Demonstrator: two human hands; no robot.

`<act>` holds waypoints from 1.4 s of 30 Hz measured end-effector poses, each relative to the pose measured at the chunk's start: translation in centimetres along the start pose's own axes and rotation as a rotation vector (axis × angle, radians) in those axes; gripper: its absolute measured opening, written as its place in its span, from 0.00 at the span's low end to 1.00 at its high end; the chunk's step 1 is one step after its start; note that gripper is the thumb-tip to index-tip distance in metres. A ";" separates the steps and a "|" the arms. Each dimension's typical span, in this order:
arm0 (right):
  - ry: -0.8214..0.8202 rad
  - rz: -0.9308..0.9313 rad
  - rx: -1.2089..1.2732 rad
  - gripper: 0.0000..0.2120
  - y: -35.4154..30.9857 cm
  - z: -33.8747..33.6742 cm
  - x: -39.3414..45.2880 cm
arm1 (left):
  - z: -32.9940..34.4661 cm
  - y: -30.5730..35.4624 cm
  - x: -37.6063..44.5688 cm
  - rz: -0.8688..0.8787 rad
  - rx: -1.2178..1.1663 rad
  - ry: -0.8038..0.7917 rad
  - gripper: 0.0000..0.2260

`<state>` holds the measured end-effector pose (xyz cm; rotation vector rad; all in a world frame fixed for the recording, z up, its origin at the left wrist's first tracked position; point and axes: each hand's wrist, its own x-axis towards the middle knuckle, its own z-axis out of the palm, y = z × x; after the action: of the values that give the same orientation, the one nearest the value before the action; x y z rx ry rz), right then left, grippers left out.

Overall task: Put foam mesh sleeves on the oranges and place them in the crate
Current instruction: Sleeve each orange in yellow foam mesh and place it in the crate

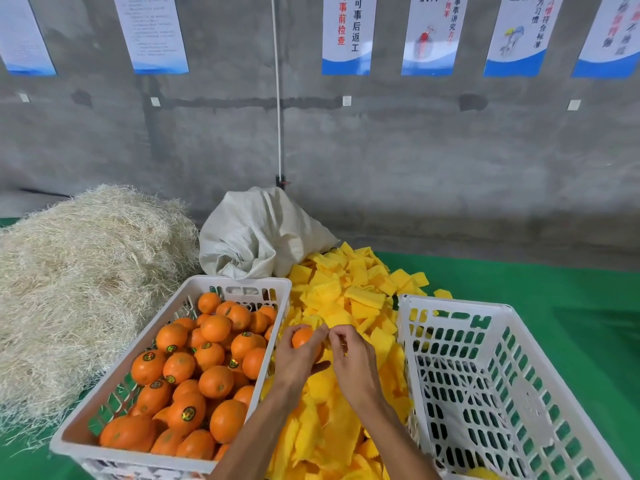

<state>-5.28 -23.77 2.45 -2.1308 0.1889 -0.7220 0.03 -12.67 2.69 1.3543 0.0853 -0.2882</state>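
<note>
While my left hand [298, 358] curls its fingers round one orange [302, 337], my right hand [353, 358] has its fingertips bunched right beside it, pinching something I can't quite make out. Both forearms angle up over the yellow foam sleeves [346, 306], between the full crate [239, 282] and the white crate [450, 303].

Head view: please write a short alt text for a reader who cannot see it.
A left hand holds an orange over a pile of yellow foam sleeves while the right hand pinches at a sleeve beside it. A crate of oranges stands left; an almost empty crate stands right.
</note>
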 end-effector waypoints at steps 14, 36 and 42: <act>-0.033 0.667 0.681 0.10 -0.1 -1.4 1.3 | -0.7 0.5 -0.3 0.050 0.000 0.108 0.15; -0.189 0.245 -0.345 0.32 -1.0 -2.7 -0.2 | -1.3 1.3 -1.5 0.139 0.432 0.013 0.18; -0.374 0.003 -0.274 0.15 0.1 -2.5 0.1 | -1.6 1.8 -1.4 0.140 0.449 0.036 0.14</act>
<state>-6.58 -25.60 3.64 -2.4822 0.0917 -0.2958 -0.70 -10.52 4.37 1.8020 -0.0484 -0.1688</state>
